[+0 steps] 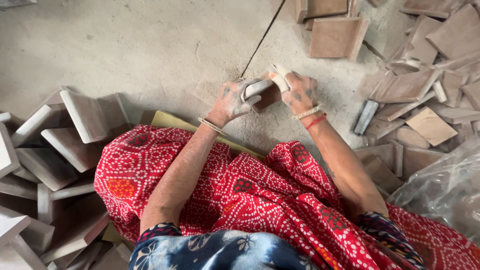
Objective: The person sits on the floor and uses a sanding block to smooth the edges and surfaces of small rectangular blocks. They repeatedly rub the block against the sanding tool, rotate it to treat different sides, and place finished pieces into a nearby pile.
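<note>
Bare floor (125,45), hands (267,95) perhaps gripping tile (265,97)

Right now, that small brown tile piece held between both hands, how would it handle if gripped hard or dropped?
The brown tile piece looks rigid: its edges stay straight between the left hand and right hand. It is probably brittle, so a drop onto the concrete floor might chip it. Pale dust coating the fingers suggests a chalky, somewhat slippery surface.

place: floor-level craft workshop | evidence: dusty concrete floor (125,45); heaps of clay tiles (70,145); plastic sheet (445,185)
</note>
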### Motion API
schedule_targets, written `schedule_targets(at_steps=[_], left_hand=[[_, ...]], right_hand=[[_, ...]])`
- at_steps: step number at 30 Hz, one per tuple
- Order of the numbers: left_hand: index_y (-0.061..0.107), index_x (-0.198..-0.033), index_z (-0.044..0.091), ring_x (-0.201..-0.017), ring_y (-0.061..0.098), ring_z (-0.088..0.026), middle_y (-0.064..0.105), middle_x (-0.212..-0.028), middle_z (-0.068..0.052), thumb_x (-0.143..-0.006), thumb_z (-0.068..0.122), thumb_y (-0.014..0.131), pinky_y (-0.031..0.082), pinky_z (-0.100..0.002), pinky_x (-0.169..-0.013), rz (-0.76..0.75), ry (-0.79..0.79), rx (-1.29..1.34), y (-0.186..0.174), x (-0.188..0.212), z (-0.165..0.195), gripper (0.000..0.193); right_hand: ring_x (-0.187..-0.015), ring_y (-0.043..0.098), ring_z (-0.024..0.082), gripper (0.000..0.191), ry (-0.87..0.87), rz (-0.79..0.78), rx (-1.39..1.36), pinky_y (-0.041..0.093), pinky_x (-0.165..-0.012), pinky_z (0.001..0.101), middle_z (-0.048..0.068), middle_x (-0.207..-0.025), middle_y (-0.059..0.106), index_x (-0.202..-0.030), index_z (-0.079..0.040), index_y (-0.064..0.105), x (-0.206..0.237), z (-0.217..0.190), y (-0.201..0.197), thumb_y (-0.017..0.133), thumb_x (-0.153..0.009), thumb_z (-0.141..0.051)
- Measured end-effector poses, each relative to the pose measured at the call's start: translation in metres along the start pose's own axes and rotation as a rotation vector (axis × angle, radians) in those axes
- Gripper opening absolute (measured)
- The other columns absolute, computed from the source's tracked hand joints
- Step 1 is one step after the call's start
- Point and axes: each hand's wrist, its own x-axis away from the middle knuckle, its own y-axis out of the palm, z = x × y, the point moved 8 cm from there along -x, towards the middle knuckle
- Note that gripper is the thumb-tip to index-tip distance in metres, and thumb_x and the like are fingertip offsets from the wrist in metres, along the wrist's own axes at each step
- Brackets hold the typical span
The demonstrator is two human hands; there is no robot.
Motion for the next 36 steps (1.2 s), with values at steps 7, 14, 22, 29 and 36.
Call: schedule_targets(at_steps=[7, 14, 22, 29, 36], left_hand=[[0.065, -0.136, 0.018, -0.084, 0.073, -0.022, 0.075, -0.100, -0.012, -0.087, 0.029, 0.074, 0.060, -0.035, -0.080, 0.039, -0.079, 0.255, -0.008, -0.004, -0.006, 0.051], [0.056, -0.131, 0.011, -0.107, 0.067, -0.023, 0.064, -0.120, -0.012, -0.088, 0.032, 0.071, 0.062, -0.045, -0.090, 0.507, -0.353, 0.860, -0.023, 0.016, -0.038, 0.051], [0.056, -0.119, 0.005, -0.103, 0.056, -0.021, 0.054, -0.112, -0.009, -0.095, 0.038, 0.066, 0.051, -0.043, -0.091, 0.610, -0.441, 0.696, -0.016, 0.029, -0.041, 0.042], [0.056, -0.112, 0.007, -0.093, 0.058, -0.021, 0.060, -0.100, -0.012, -0.091, 0.037, 0.072, 0.055, -0.042, -0.080, 0.644, -0.436, 0.693, -0.007, 0.030, -0.041, 0.041], [0.056, -0.112, 0.010, -0.100, 0.061, -0.021, 0.061, -0.103, -0.009, -0.090, 0.044, 0.074, 0.056, -0.042, -0.089, 0.626, -0.437, 0.650, -0.004, 0.028, -0.042, 0.044]], right_hand=[[-0.081, 0.071, 0.042, 0.025, 0.189, -0.001, 0.179, 0.056, -0.071, 0.0498, 0.020, -0.093, 0.075, -0.110, -0.008, 0.072, 0.013, 0.021, 0.012, 0.068, -0.099, -0.029], [-0.082, 0.072, 0.040, 0.040, 0.208, 0.283, -0.215, 0.056, -0.066, 0.0471, 0.021, -0.092, 0.073, -0.139, -0.006, 0.059, 0.040, 0.007, 0.015, 0.064, -0.106, -0.028], [-0.078, 0.064, 0.025, 0.050, 0.156, 0.132, -0.045, 0.054, -0.067, 0.0404, 0.010, -0.094, 0.068, -0.143, -0.021, 0.062, 0.062, -0.030, 0.049, 0.073, -0.095, -0.020], [-0.096, 0.062, 0.023, 0.059, 0.093, 0.138, -0.013, 0.055, -0.075, 0.0348, 0.006, -0.106, 0.065, -0.142, -0.019, 0.068, 0.031, -0.025, 0.069, 0.066, -0.087, 0.002], [-0.083, 0.060, 0.021, 0.040, 0.054, 0.162, -0.035, 0.053, -0.062, 0.0318, 0.004, -0.093, 0.065, -0.131, -0.018, 0.072, -0.005, -0.031, 0.078, 0.071, -0.093, -0.003]])
